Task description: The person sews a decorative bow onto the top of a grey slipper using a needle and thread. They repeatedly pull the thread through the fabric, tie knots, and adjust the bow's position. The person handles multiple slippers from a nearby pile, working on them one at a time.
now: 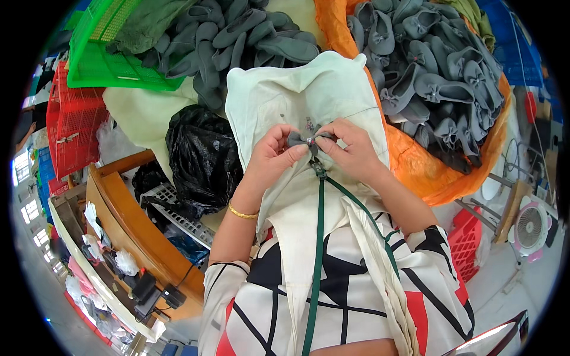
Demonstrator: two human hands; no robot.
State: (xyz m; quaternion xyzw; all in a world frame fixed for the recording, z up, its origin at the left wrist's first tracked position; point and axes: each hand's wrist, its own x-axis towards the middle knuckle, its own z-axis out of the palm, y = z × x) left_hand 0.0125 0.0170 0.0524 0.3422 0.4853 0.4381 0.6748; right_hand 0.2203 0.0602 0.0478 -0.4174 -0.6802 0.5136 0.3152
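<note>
Over the white cloth point(356, 89) on my lap, both hands meet at a small grey fabric bow point(295, 138). My left hand point(272, 154) pinches one loop between thumb and fingertips. On the opposite loop, my right hand point(354, 151) has its thumb and forefinger closed. Something shiny shows at the bow's middle, too small to make out. Just below the fingers, a small metal piece point(319, 170) sits at the top of a dark green strap point(319, 237) that runs down my front.
Grey flat shoes with bows point(442, 89) fill an orange sack point(409, 172) at the right. More grey shoes point(237, 41) lie in a heap ahead, beside a green crate point(124, 77). At left are a black plastic bag point(202, 154) and a wooden desk point(136, 219). A fan point(530, 226) stands far right.
</note>
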